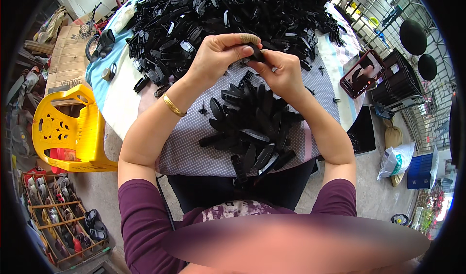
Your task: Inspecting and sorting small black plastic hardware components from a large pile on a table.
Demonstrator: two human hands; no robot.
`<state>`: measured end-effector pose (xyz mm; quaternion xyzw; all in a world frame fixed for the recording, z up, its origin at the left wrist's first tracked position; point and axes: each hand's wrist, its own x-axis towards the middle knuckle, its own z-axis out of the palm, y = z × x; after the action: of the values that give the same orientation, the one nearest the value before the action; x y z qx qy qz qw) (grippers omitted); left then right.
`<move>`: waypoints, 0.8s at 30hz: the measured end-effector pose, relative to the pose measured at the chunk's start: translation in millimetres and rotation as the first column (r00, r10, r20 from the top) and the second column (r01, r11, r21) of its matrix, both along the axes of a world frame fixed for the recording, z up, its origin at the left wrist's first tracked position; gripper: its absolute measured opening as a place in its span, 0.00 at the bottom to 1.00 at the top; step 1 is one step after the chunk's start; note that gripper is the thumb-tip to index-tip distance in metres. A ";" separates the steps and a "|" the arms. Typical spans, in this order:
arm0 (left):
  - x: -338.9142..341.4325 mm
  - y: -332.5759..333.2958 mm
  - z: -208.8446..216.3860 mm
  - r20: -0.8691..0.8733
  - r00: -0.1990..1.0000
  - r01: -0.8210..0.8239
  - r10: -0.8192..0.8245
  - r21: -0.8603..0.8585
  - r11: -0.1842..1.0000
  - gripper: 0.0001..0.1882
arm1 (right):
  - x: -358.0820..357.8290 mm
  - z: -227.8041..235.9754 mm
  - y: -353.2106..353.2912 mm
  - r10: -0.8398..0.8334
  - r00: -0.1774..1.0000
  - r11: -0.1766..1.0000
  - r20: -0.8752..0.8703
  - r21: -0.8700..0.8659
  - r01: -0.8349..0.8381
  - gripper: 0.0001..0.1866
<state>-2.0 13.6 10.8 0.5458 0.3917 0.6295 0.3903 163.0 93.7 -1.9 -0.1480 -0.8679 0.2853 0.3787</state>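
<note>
Both of my hands are raised over the table, closed at the fingertips around one small black plastic piece (256, 55). My left hand (213, 58) pinches it from the left, with a tan wrap on one finger and a gold bangle at the wrist. My right hand (281, 72) grips its right side, and the fingers hide much of its shape. Below them lies a loose pile of elongated, oval black plastic pieces (255, 137) on a grey dotted cloth (187, 145). Beyond my hands spreads a far larger heap of similar black pieces (194, 19).
A phone (361, 74) with a lit screen stands at the table's right. Tiny black parts (336, 100) are scattered on the cloth. To the left are a yellow plastic chair (73, 128), a roll of tape (108, 72) and a shoe rack (56, 220). A blue crate (420, 171) sits right.
</note>
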 end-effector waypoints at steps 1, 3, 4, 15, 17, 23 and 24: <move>-2.1 -1.7 1.1 -0.039 0.999 -0.010 0.010 0.012 1.000 0.12 | 1.1 2.6 -0.4 -0.004 0.998 0.998 0.064 0.060 0.000 0.11; -0.9 -2.0 5.6 -0.075 0.997 -0.009 0.011 0.029 1.000 0.12 | 3.9 2.4 15.3 0.147 0.987 0.968 0.071 -0.217 -0.129 0.13; -0.5 -4.1 9.0 -0.094 0.995 -0.029 0.032 0.030 0.999 0.14 | 4.7 2.7 25.9 0.298 0.954 0.843 0.031 -0.477 -0.248 0.14; 31.4 -6.5 17.6 -0.690 0.717 0.051 -0.100 -0.092 0.994 0.16 | 11.6 -19.1 63.1 -0.231 0.918 0.859 0.322 0.511 0.037 0.11; 21.3 18.9 2.3 -0.797 0.585 -0.225 0.148 0.016 0.974 0.14 | 8.6 -20.4 60.0 -0.302 0.866 0.841 0.399 0.539 0.045 0.08; 20.7 70.5 -35.7 -0.967 -0.044 -0.342 0.251 0.250 0.906 0.06 | 18.7 -20.8 66.1 -0.236 0.878 0.893 0.416 0.448 0.028 0.11; 22.0 71.9 -38.2 -0.967 -0.044 -0.340 0.250 0.250 0.907 0.06 | 20.0 -23.4 70.0 -0.189 0.923 0.924 0.335 0.378 0.052 0.13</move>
<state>20.0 85.5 -27.5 0.7151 0.6770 0.1287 -0.1175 183.0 163.7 -25.2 -0.1801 -0.9496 0.0636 0.2484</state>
